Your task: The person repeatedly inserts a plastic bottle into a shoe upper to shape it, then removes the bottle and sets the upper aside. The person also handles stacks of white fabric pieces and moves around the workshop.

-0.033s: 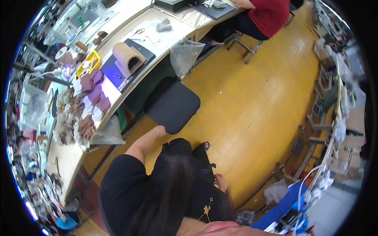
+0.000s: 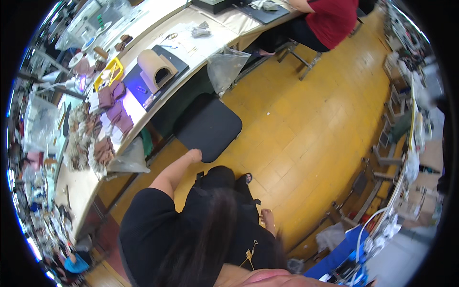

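Note:
My left hand (image 2: pixel 195 155) is closed at the near left edge of a black stool seat (image 2: pixel 208 126), touching it; its fingers curl at the rim and are partly hidden. The seat stands beside the workbench, partly under its edge. My right hand (image 2: pixel 266 216) hangs low at my right side, well apart from the seat. Its fingers are loosely bent and apart, and I see nothing in them.
The long workbench (image 2: pixel 217 36) curves along the left, carrying a brown arched form (image 2: pixel 154 64), a yellow tray (image 2: pixel 109 75) and fabric pieces (image 2: pixel 114 115). Plastic bags (image 2: pixel 224 67) hang from its edge. Ahead, a person in red (image 2: pixel 332 21) sits. Racks (image 2: pixel 382 153) line the right.
The view has shifted slightly. My right hand appears a little higher in the picture; my left hand stays at the seat's edge.

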The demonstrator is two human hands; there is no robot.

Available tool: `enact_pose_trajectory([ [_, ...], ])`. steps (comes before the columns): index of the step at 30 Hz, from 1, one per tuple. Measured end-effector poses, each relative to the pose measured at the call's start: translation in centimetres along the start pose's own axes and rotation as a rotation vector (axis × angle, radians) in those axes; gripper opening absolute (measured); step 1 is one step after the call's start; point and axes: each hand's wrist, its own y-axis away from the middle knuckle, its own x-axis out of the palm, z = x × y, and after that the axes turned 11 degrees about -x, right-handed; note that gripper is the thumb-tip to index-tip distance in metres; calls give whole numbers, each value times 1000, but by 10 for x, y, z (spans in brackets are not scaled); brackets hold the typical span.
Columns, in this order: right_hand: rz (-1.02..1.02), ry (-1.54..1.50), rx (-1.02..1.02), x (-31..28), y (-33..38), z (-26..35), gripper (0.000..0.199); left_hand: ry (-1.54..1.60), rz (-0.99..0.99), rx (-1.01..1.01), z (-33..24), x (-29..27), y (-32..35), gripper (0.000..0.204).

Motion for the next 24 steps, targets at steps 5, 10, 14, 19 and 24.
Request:
enact_pose_trajectory([
  [5, 23, 257, -185, -122, -139, 106, 23, 455, -486, -105, -49, -37, 10, 26],
  [10, -172, 90, -367, -203, -249, 234, 19, 349, -349, -18, -96, -101, 9, 24],
  [14, -164, -199, -366, -228, -282, 335, 20, 306, -506, 116, -166, -229, -51, 27],
  [19, 14, 0, -246, -224, -306, 408, 29, 258, -728, 281, -259, -417, -160, 30],
  [24, 82, 144, -103, -232, -335, 436, 19, 359, -1040, 450, -353, -565, -233, 25],
])
